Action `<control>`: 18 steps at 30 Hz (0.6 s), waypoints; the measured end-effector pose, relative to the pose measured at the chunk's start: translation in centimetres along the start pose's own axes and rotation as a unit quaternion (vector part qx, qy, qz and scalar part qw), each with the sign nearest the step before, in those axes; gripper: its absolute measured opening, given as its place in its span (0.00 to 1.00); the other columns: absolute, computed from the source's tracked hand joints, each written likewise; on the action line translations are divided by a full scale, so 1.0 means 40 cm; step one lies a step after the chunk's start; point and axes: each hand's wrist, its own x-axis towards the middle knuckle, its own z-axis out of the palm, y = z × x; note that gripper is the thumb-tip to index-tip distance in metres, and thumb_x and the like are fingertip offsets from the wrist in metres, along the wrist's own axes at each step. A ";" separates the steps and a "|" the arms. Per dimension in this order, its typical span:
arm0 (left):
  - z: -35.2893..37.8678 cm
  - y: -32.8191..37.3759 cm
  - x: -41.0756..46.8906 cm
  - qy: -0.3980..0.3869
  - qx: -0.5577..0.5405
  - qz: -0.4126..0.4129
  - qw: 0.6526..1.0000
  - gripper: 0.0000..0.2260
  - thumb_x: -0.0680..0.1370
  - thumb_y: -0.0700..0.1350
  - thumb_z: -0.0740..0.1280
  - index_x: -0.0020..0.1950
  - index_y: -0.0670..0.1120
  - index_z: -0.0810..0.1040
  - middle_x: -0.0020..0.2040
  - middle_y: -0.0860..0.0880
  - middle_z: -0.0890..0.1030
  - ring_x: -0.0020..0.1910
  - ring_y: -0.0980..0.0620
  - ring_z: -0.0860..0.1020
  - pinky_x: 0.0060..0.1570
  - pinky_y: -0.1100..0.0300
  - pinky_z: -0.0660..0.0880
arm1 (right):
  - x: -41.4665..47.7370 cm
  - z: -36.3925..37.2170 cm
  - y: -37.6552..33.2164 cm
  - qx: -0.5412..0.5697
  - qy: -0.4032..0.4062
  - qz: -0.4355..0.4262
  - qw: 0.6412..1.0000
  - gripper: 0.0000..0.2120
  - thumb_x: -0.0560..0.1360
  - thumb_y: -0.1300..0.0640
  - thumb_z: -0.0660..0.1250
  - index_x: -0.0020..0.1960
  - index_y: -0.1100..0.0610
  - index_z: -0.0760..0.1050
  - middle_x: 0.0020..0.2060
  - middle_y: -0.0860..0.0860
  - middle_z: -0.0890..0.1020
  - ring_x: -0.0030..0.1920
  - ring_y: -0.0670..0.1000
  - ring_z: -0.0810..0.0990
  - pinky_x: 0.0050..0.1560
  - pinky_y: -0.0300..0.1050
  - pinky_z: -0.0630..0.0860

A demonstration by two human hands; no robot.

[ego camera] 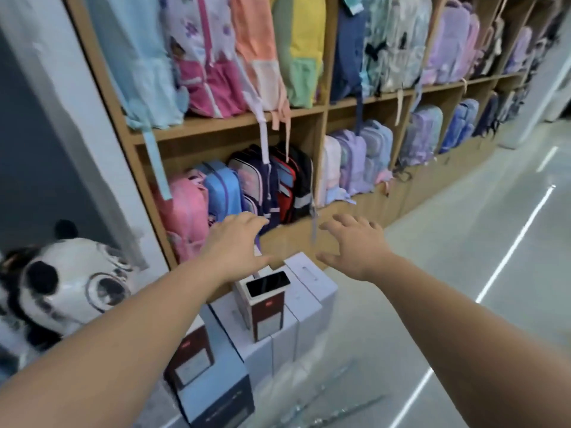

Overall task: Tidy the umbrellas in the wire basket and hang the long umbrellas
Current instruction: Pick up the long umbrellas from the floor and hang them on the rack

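Both hands — left hand [238, 242], right hand [355, 245] — empty (seemingly).

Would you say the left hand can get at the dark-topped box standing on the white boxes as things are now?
Probably yes. The left hand is open and empty, poised just above and behind the dark-topped box, whose top is uncovered on the white boxes. Nothing lies between them.

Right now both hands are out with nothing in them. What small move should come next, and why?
Probably turn to look for the basket. The left hand and right hand are spread open over stacked boxes beside shelves of backpacks, and no umbrella or wire basket is clearly in view.
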 end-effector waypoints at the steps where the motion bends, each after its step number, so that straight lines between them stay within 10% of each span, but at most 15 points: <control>1: 0.040 0.016 0.022 -0.009 -0.007 0.004 1.000 0.38 0.67 0.68 0.65 0.74 0.52 0.69 0.69 0.49 0.74 0.66 0.42 0.73 0.64 0.46 0.72 | 0.000 0.032 0.030 0.005 -0.015 0.011 1.000 0.32 0.75 0.32 0.62 0.75 0.42 0.63 0.75 0.49 0.64 0.74 0.57 0.64 0.72 0.61 0.62; 18: 0.856 0.156 0.210 -0.278 -0.081 -0.043 0.956 0.34 0.76 0.61 0.69 0.79 0.52 0.63 0.75 0.48 0.67 0.72 0.44 0.67 0.67 0.48 0.70 | -0.005 0.792 0.433 0.069 -0.254 0.099 0.960 0.30 0.76 0.37 0.64 0.76 0.42 0.63 0.75 0.48 0.66 0.74 0.55 0.64 0.73 0.55 0.62</control>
